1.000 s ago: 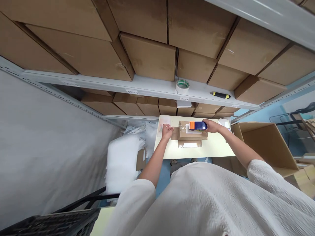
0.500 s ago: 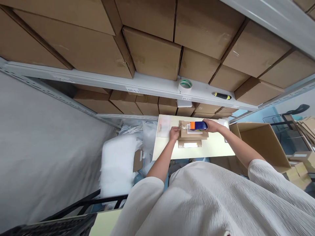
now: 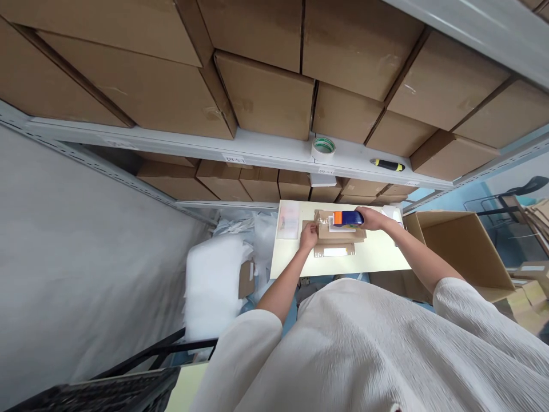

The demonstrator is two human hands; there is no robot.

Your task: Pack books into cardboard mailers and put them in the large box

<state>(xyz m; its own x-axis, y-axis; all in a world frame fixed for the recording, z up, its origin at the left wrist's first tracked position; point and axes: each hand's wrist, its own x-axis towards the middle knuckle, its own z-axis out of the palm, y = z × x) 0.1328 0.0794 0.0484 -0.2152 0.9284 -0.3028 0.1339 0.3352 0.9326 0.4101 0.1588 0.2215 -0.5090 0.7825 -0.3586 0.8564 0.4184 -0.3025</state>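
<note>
A blue and orange tape dispenser (image 3: 348,218) is gripped in my right hand (image 3: 369,219), over the top of a small cardboard box (image 3: 338,233). The box lies on a pale yellow tabletop (image 3: 291,260), with clear tape and a white label on its upper side. At the box's left end, my left hand (image 3: 309,236) has its fingers curled against a cardboard flap (image 3: 307,225). Just in front of the box lies a flat piece of cardboard (image 3: 334,250) with a white label.
Cardboard boxes (image 3: 266,94) fill the shelves ahead. A tape roll (image 3: 323,147) and a yellow and black cutter (image 3: 388,165) sit on the shelf edge. White foam wrap (image 3: 214,286) stands at left; a large open carton (image 3: 463,246) is at right.
My left hand has shifted slightly right, and a cardboard flap now shows at the box's left end. The tape dispenser stays over the box. The view has turned slightly.
</note>
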